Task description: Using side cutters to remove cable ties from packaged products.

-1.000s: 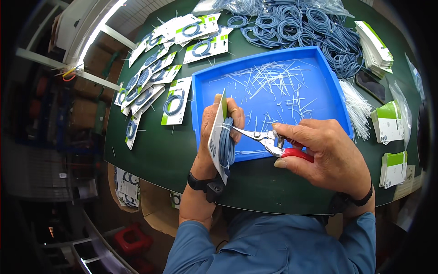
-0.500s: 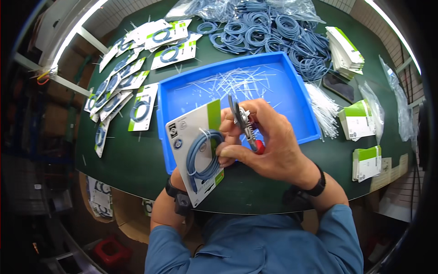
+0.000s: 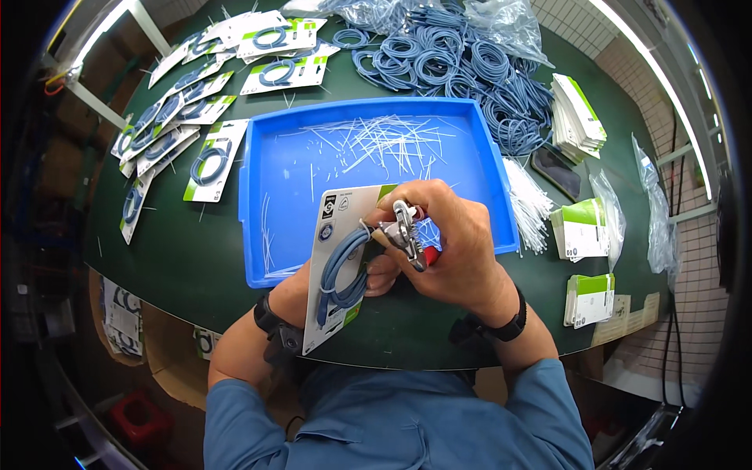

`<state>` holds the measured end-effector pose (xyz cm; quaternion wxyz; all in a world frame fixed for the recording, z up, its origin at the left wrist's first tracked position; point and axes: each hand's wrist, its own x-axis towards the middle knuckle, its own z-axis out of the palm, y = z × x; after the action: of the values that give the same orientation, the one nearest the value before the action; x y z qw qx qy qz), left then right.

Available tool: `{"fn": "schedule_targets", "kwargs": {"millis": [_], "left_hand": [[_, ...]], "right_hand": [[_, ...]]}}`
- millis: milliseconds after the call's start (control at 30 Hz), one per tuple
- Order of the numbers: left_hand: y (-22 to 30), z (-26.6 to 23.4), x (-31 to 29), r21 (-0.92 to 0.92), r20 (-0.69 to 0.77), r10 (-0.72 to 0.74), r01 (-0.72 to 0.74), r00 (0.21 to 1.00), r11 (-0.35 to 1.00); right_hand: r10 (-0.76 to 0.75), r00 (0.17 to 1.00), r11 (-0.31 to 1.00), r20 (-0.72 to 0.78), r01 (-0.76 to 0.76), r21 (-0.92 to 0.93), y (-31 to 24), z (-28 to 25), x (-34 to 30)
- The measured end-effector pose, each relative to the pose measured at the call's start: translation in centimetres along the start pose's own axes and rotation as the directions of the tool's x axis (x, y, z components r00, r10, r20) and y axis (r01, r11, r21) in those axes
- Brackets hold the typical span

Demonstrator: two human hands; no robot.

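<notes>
A white and green backing card [image 3: 335, 210] stands tilted over the near edge of the blue tray, held by my left hand [image 3: 381, 276]. Tied to its front with white ties is a coil of blue cable [image 3: 332, 272]. The left fingers show at the card's right edge; the rest of that hand is behind it. My right hand [image 3: 464, 247] wraps round a pair of cutting pliers [image 3: 403, 233] with red on the handle. Their head is beside the upper tie, near the card. Whether the jaws touch the tie is hard to see.
The blue tray [image 3: 495, 205] holds scattered white tie strips. Finished carded coils [image 3: 210, 164] overlap at the left. Loose cable coils [image 3: 439, 59] are heaped at the back. White cable ties [image 3: 529, 205], a dark flat object [image 3: 556, 172] and stacks of cards [image 3: 591, 299] lie on the right.
The pliers have turned from pointing up and away to lying by the card's upper tie. The card is more upright and edge-on. The whole view has shifted slightly.
</notes>
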<state>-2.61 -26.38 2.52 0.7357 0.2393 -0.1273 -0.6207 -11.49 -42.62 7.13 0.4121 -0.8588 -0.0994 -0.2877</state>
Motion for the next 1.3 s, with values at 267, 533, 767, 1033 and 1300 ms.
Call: {"fn": "schedule_targets", "kwargs": {"millis": [267,533,767,1033,1300], "left_hand": [[-1.4,-2.6,0.5,-0.044,0.126,0.035,-0.03,0.991,0.999],[-0.8,-2.0,0.3,-0.089,0.129,0.035,-0.024,0.991,0.996],[1.9,-2.6,0.5,0.111,0.204,0.016,-0.039,0.979,0.993],[6.2,-0.4,-6.2,0.326,-0.108,0.488,-0.433,0.866,0.841],[2.4,-9.3,-26.5,0.791,-0.574,0.816,-0.306,-0.071,0.53]], "right_hand": [[-0.07,0.997,0.993,0.019,0.071,-0.095,0.5,0.4,-0.4],[0.027,0.988,0.982,-0.154,-0.055,-0.183,2.3,0.8,-0.6],[0.189,0.962,0.92,-0.197,-0.243,-0.306,2.4,-1.5,0.9],[0.275,0.956,0.807,-0.107,-0.29,-0.515,3.9,-2.4,-0.3],[0.347,0.935,0.802,-0.072,-0.336,-0.493,3.6,-1.9,0.2]]}}
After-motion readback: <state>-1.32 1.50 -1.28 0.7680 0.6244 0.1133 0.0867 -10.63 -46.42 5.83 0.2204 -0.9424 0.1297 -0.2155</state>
